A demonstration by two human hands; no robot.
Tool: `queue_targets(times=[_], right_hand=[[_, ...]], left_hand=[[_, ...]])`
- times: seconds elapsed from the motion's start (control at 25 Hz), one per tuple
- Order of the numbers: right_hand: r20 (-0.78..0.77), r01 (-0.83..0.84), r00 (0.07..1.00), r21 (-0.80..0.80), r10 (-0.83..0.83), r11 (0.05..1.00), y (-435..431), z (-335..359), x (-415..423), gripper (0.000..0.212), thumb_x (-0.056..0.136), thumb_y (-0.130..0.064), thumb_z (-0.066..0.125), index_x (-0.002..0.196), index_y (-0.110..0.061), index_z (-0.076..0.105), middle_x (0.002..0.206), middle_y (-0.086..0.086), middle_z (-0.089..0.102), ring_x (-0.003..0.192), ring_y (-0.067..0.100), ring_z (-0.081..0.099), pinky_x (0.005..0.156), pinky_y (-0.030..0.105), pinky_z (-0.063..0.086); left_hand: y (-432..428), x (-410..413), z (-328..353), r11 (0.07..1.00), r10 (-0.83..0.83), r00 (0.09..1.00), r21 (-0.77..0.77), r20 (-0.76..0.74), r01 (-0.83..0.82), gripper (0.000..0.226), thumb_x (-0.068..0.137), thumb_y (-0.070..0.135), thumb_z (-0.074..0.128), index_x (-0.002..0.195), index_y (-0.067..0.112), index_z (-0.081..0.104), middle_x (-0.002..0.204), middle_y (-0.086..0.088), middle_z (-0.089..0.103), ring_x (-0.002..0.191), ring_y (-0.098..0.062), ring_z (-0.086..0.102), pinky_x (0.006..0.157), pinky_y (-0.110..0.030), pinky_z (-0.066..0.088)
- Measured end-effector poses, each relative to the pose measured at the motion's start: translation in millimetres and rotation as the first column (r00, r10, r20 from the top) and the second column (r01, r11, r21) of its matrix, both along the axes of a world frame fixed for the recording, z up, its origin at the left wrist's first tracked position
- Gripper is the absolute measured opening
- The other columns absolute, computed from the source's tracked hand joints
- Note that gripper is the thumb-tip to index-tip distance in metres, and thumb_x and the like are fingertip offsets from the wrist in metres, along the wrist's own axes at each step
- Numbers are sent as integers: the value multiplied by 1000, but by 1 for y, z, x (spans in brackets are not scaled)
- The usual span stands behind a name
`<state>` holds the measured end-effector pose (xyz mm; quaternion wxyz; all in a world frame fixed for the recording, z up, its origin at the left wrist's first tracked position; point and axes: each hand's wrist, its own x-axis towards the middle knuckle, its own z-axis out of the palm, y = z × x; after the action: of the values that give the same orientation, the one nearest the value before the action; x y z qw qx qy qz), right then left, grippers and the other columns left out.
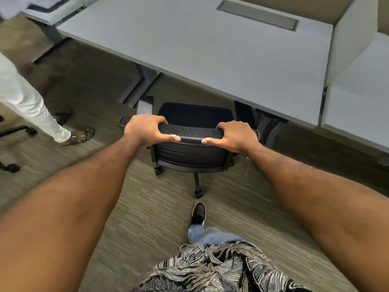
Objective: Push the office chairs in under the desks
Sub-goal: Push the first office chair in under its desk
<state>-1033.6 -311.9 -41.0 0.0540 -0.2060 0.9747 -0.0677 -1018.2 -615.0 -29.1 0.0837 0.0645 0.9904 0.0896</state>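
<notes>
A black mesh-backed office chair (190,153) stands on the carpet in front of a grey desk (210,51). Its seat front reaches just under the desk's near edge, while the backrest and rear casters stay outside. My left hand (147,129) grips the left end of the backrest's top edge. My right hand (233,134) grips the right end of the same edge. Both arms are stretched out toward the chair.
Another person's leg in white trousers and a sandal (80,137) stands at the left. The base of a second chair (12,144) shows at the far left edge. A white partition (353,39) closes the desk's right side. My own foot (199,213) is behind the chair.
</notes>
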Motion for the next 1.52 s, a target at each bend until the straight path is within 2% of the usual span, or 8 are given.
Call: queue_targets(times=[0.2,0.32,0.64,0.76,1.04,1.32,1.4,1.52], right_hand=[[-14,22,1000,-18,-23,1000,-29,-6,-49,100,57,-110,19,90,-27,65,68,-11,61,62,10,57,57,30,44],[-7,50,999,-32,-50,998,-42,-3,-78,98,57,-110,20,88,-28,64,69,-11,61,64,11,57,58,31,44],[36,139,990,-45,-137,989,-83,-1,-142,102,55,-111,20,92,-27,65,74,-10,65,69,12,60,69,36,54],[32,193,981,-52,-192,980,-109,-3,-151,99,56,-110,22,89,-27,65,71,-11,63,66,11,59,67,36,54],[45,307,951,-64,-305,950,-164,0,-176,98,55,-111,24,84,-26,63,70,-10,63,65,11,59,66,35,53],[67,371,927,-44,-368,927,-193,-1,-178,102,58,-109,25,93,-24,68,77,-7,67,73,13,63,72,35,55],[97,382,921,-38,-377,923,-193,3,-173,103,61,-107,28,102,-22,68,86,-5,69,79,16,64,79,39,55],[68,446,895,-97,-441,890,-173,16,-156,97,68,-100,39,115,-20,66,108,0,71,97,21,64,87,42,54]], left_hand=[[-29,-56,-2,997,-72,997,-31,-18,72,114,48,113,24,117,36,71,87,15,66,90,-15,68,84,-36,51],[-43,-91,-2,999,-48,999,6,12,48,111,45,114,28,117,39,68,97,14,70,94,-14,68,82,-36,54],[-87,-175,-3,990,-142,990,3,-2,142,102,49,113,31,112,42,68,96,18,69,91,-11,66,78,-35,51],[-111,-201,-4,981,-193,981,13,-19,193,102,49,113,30,112,42,68,95,19,70,91,-12,67,75,-34,49],[-160,-257,3,956,-294,956,16,6,294,105,50,112,32,119,41,68,105,16,72,99,-14,67,82,-36,52],[-186,-282,4,921,-389,920,11,41,389,104,50,112,27,114,40,67,86,21,64,81,-8,62,68,-32,47],[-187,-287,6,904,-426,898,21,112,427,114,49,113,24,122,35,65,94,17,67,86,-11,63,74,-34,49],[-161,-293,16,866,-493,821,68,289,496,125,50,111,32,142,29,54,131,3,67,114,-19,63,99,-41,50]])
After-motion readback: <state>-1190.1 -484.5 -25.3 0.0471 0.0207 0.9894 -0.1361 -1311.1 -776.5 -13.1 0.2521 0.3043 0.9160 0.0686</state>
